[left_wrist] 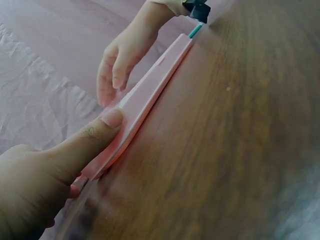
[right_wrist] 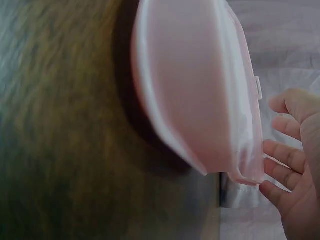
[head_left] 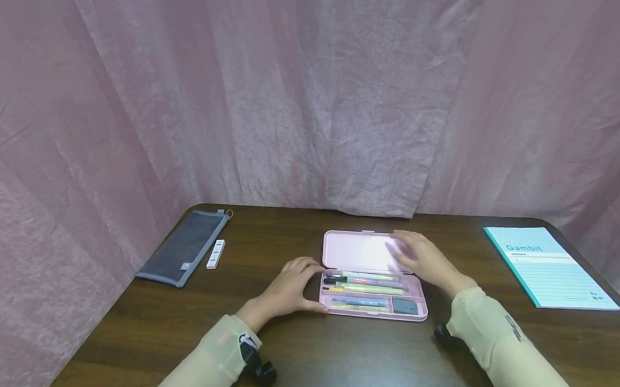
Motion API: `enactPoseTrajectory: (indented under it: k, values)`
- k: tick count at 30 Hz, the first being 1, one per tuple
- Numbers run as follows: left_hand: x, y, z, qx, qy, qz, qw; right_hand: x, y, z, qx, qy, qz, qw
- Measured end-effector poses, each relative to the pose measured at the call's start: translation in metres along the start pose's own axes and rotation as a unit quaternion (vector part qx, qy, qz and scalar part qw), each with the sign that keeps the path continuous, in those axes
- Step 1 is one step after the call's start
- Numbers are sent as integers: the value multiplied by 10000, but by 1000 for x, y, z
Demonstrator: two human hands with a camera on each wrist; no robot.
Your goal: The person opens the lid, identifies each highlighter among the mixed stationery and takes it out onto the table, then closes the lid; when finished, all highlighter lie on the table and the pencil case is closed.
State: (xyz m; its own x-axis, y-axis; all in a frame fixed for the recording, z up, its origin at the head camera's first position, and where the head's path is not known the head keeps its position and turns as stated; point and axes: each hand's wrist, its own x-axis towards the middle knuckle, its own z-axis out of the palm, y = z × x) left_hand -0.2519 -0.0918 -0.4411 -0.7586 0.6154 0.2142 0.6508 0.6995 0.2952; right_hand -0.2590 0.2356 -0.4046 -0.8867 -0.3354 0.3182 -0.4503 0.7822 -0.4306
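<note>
A pink pencil case lies on the brown table with its lid folded back toward the curtain. Inside are several pens and highlighters and a dark grey block in the front right compartment. My left hand grips the case's left end, the thumb on its front corner and the fingers round the back. My right hand is at the lid's right side, fingers loosely bent; in the right wrist view its fingertips come right up to the lid's edge.
To the left lie a dark mesh zip pouch and a small white strip. A teal-edged notepad is at the right. A pink curtain hangs behind the table.
</note>
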Motion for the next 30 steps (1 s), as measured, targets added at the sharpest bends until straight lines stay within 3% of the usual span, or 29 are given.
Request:
enactPoseTrajectory:
  k: [9,18,24,30]
  values:
    - [1,0,0,0,-24,33,10000,1,8,6,161,-512,241,9983]
    - [4,0,-6,82,-336,261,9991,3,6,6,99,-1123,639,9916]
    - [6,2,-10,17,-597,303,9978,4,6,8,-63,-1177,570,9914]
    - [8,2,-10,139,-581,307,9977,3,6,8,-145,-1072,414,9933]
